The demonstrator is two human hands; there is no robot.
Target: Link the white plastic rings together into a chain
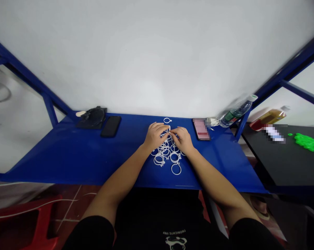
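Over the blue table [75,149], my left hand [154,134] and my right hand [183,139] meet with fingertips pinched together. Between them is a small white plastic piece [169,128], apparently part of a white ring; the fingers cover most of it. Beneath and in front of my hands lies a loose pile of white plastic rings [159,159] with small clip-like tabs. One single ring [176,174] lies at the near side of the pile, and another ring [167,118] rests beyond my fingertips.
A black phone [111,126] and a crumpled black bag [94,117] lie to the left. On the right are a lit phone [201,129], a white cable [213,121] and a leaning water bottle [236,113]. Blue frame posts flank the table; a black side table [284,156] stands at right.
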